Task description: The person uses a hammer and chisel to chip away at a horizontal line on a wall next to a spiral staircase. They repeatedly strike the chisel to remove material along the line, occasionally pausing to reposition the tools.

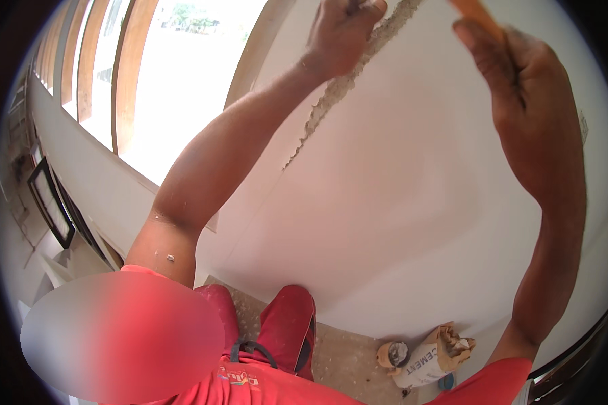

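Observation:
A rough groove [338, 88] is broken into the white wall [398, 175] in front of me, running diagonally from the top edge down to a thin, jagged end. My left hand [344, 34] is raised beside the groove's upper part, its fingers closed; what they hold, if anything, is hidden. Higher on the right, my right hand [530, 81] is wrapped round an orange-brown handle [478, 12]. The handle's far end runs out of the picture, so the tool's head cannot be seen. Both arms are bare, and small pale crumbs cling to the left one.
An opening with upright wooden bars [125, 81] lies to the left. On the floor [344, 354] near the wall's foot stand an open paper cement bag [429, 361], a round tub [393, 354] and a small blue item [446, 383]. A dark-framed panel [51, 202] leans at far left.

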The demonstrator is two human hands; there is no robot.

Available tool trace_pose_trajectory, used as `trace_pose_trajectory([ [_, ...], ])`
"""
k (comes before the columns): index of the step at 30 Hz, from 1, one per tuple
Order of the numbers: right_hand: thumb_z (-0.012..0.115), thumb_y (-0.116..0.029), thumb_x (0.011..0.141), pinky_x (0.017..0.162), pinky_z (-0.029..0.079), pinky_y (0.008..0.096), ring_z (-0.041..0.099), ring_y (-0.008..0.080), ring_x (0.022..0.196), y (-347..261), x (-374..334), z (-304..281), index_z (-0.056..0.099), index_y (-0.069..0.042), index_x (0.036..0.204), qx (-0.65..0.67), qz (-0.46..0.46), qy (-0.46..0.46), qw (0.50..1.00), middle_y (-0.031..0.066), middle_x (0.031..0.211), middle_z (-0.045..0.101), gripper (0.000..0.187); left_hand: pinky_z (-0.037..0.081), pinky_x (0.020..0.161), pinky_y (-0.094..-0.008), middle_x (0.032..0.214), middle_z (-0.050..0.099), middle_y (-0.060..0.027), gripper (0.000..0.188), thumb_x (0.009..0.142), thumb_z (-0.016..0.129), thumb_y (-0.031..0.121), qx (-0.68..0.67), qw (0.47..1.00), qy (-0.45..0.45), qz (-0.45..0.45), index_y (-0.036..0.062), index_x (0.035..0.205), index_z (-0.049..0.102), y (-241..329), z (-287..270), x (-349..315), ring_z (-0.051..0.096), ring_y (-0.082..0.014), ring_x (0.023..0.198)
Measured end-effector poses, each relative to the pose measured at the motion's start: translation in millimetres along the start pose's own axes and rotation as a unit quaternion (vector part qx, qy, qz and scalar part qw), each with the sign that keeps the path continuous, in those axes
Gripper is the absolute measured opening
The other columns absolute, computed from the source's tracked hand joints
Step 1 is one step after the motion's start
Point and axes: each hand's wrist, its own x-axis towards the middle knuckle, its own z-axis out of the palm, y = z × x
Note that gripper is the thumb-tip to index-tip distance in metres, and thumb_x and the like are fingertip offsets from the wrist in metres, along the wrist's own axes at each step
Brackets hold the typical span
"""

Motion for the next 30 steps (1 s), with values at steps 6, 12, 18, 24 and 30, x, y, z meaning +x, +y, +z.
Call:
trace_pose_trajectory([
  [6, 0.047, -0.047, 0.107, 0.044, 0.02, 0.0249, 0.022, 0.0024, 0.049, -1.7, -19.4, -16.7, 0.066, -0.007, 0.128, 0.09, 0.033, 0.231, 0.968, -0.0079, 0.058, 0.027, 0.049, 0.025, 0.044, -0.0305, 0.051, 0.029, 0.0044, 0.04, 0.098, 0.05, 0.017, -0.303, 0.945, 0.101, -0.076, 0.0183, 0.061, 0.035, -9.8, -34.0, 26.0, 0.029, -0.0102, 0.044],
  [12, 0.045, -0.048, 0.108, 0.042, 0.019, 0.0221, 0.022, 0.0009, 0.047, -7.5, -29.9, -10.3, 0.058, -0.01, 0.14, 0.089, 0.051, 0.216, 0.971, -0.0085, 0.057, 0.026, 0.051, 0.024, 0.044, -0.0306, 0.051, 0.029, 0.004, 0.041, 0.099, 0.05, 0.017, -0.264, 0.963, 0.044, -0.032, 0.0172, 0.06, 0.035, 17.8, -8.4, 1.8, 0.03, -0.0099, 0.044],
  [18, 0.043, -0.049, 0.108, 0.04, 0.018, 0.0194, 0.022, -0.0005, 0.046, -18.4, -37.1, -7.9, 0.053, -0.012, 0.147, 0.092, 0.056, 0.183, 0.977, -0.0095, 0.057, 0.026, 0.055, 0.023, 0.044, -0.0309, 0.051, 0.036, 0.0037, 0.044, 0.1, 0.05, 0.02, -0.147, 0.989, 0.034, 0.003, 0.0147, 0.058, 0.039, 10.7, 4.5, -12.2, 0.032, -0.0081, 0.046],
  [24, 0.045, -0.047, 0.108, 0.04, 0.018, 0.0192, 0.022, -0.0004, 0.047, -15.6, -34.6, -3.2, 0.055, -0.012, 0.145, 0.139, 0.033, 0.164, 0.976, -0.0108, 0.059, 0.029, 0.052, 0.022, 0.044, -0.0312, 0.051, 0.039, 0.0054, 0.045, 0.099, 0.053, 0.021, -0.1, 0.991, 0.08, -0.034, 0.0138, 0.056, 0.043, 13.6, 10.3, -20.6, 0.034, -0.0058, 0.048],
  [30, 0.05, -0.04, 0.107, 0.044, 0.023, 0.0208, 0.025, 0.002, 0.049, -18.8, -22.9, -13.4, 0.062, -0.01, 0.137, 0.133, 0.009, 0.142, 0.981, -0.0104, 0.059, 0.032, 0.044, 0.023, 0.045, -0.031, 0.052, 0.039, 0.0059, 0.046, 0.101, 0.053, 0.023, -0.088, 0.992, 0.089, -0.032, 0.0134, 0.057, 0.043, 14.2, 13.0, -24.0, 0.033, -0.0056, 0.049],
])
